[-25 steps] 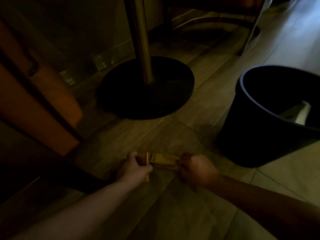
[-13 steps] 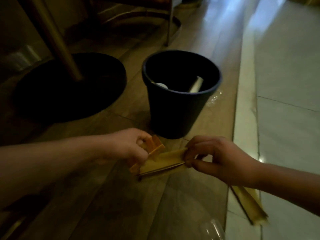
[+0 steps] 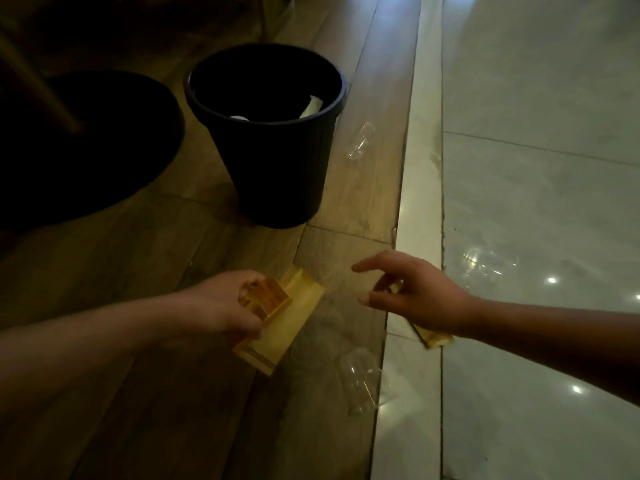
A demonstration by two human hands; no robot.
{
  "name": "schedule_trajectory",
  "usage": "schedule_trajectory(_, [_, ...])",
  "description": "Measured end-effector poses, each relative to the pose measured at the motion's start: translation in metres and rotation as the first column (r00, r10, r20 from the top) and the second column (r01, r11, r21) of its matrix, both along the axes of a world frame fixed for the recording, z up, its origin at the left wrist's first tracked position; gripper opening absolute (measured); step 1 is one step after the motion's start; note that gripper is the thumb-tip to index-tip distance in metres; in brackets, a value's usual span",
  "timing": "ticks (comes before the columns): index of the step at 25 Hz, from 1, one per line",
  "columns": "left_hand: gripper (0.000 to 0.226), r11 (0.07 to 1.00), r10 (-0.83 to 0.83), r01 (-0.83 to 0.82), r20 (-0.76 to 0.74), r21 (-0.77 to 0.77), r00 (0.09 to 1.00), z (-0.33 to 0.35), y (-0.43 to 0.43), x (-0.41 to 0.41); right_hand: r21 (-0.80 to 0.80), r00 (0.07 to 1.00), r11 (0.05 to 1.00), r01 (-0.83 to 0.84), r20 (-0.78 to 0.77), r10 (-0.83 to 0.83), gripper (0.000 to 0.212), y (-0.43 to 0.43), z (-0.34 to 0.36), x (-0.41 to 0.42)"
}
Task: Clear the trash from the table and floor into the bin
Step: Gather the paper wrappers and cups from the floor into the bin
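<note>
My left hand (image 3: 221, 306) is closed on yellow cardboard trash (image 3: 294, 317): a flat sleeve and a small folded orange piece. My right hand (image 3: 412, 292) hovers to its right with fingers spread and nothing gripped. Under that hand another yellow cardboard strip (image 3: 433, 339) lies on the floor, mostly hidden by the wrist. The black bin (image 3: 273, 174) stands upright beyond both hands, with white paper trash (image 3: 311, 107) inside. One clear plastic wrapper (image 3: 360, 140) lies right of the bin, and a second clear plastic wrapper (image 3: 360, 379) lies in front of my hands.
A round black table base (image 3: 104, 140) with its brass pole (image 3: 31, 81) sits left of the bin. A pale stone strip (image 3: 419, 202) separates the wooden floor from glossy light tiles (image 3: 536, 202) on the right.
My right hand has let go of the flat yellow sleeve and moved right, over the strip on the floor. The sleeve stays in my left hand. The view has shifted right.
</note>
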State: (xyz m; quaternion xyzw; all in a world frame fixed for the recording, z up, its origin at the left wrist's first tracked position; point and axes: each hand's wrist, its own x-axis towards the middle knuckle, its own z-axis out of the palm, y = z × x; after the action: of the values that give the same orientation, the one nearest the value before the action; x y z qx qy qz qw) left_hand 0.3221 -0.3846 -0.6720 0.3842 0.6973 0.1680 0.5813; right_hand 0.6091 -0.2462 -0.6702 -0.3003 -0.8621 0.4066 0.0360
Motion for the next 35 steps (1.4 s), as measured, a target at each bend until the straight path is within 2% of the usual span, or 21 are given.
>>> schedule_trajectory(1, [0.079, 1.0, -0.008, 0.008, -0.066, -0.001, 0.998, 0.001, -0.004, -0.003, 0.009, 0.99, 1.0, 0.01, 0.142, -0.011, 0.039, -0.007, -0.011, 0.004])
schedule_trajectory(3, [0.082, 0.999, -0.036, 0.036, -0.145, -0.008, 0.989, -0.003, -0.008, -0.002, 0.044, 0.908, 0.999, -0.024, 0.419, 0.004, 0.052, -0.028, -0.036, 0.013])
schedule_trajectory(5, [0.075, 0.999, -0.036, 0.034, -0.179, -0.011, 0.983, -0.008, -0.008, 0.004, 0.077, 0.812, 0.989, -0.125, 0.58, 0.057, 0.076, -0.052, -0.058, 0.017])
schedule_trajectory(7, [0.07, 0.999, -0.042, 0.044, -0.215, 0.008, 0.976, -0.015, -0.007, 0.01, 0.027, 0.751, 0.983, -0.181, 0.649, 0.12, 0.085, -0.069, -0.073, 0.02])
schedule_trajectory(10, [0.067, 0.998, -0.049, 0.055, -0.241, 0.02, 0.969, -0.02, -0.004, 0.017, -0.08, 0.775, 0.991, -0.11, 0.618, 0.136, 0.055, -0.077, -0.083, 0.018])
schedule_trajectory(12, [0.068, 0.998, -0.049, 0.055, -0.23, 0.019, 0.972, -0.02, 0.002, 0.022, -0.094, 0.838, 0.995, 0.039, 0.546, 0.019, 0.044, -0.066, -0.078, 0.021])
schedule_trajectory(15, [0.076, 0.999, -0.026, 0.035, -0.23, 0.038, 0.973, -0.024, 0.014, 0.025, 0.075, 0.878, 0.959, 0.274, 0.388, -0.281, 0.048, -0.022, -0.06, 0.038])
schedule_trajectory(18, [0.075, 0.997, 0.068, -0.064, -0.139, 0.036, 0.988, -0.024, 0.028, 0.031, 0.218, 0.807, 0.888, 0.404, 0.372, -0.458, 0.063, 0.018, -0.052, 0.059])
schedule_trajectory(20, [0.068, 0.993, 0.115, -0.112, -0.082, 0.045, 0.99, -0.021, 0.037, 0.038, 0.194, 0.757, 0.879, 0.435, 0.45, -0.474, 0.073, 0.029, -0.06, 0.067])
schedule_trajectory(23, [0.064, 0.992, 0.12, -0.117, -0.066, 0.054, 0.991, -0.021, 0.048, 0.044, 0.052, 0.736, 0.881, 0.47, 0.529, -0.423, 0.083, 0.032, -0.08, 0.065])
schedule_trajectory(25, [0.065, 0.994, 0.11, -0.109, -0.043, 0.032, 0.993, -0.021, 0.049, 0.048, 0.001, 0.733, 0.876, 0.483, 0.546, -0.405, 0.081, 0.036, -0.091, 0.058])
schedule_trajectory(27, [0.07, 0.995, 0.104, -0.104, -0.028, 0.006, 0.994, -0.022, 0.047, 0.051, 0.045, 0.734, 0.9, 0.433, 0.562, -0.381, 0.077, 0.041, -0.1, 0.054])
schedule_trajectory(31, [0.09, 0.997, 0.08, -0.08, -0.076, -0.005, 0.994, -0.026, 0.045, 0.05, 0.093, 0.778, 0.904, 0.417, 0.478, -0.407, 0.073, 0.047, -0.103, 0.059])
schedule_trajectory(35, [0.083, 0.993, 0.113, -0.114, -0.066, -0.004, 0.991, -0.034, 0.057, 0.058, -0.035, 0.847, 0.901, 0.432, 0.358, -0.392, 0.067, 0.049, -0.087, 0.076])
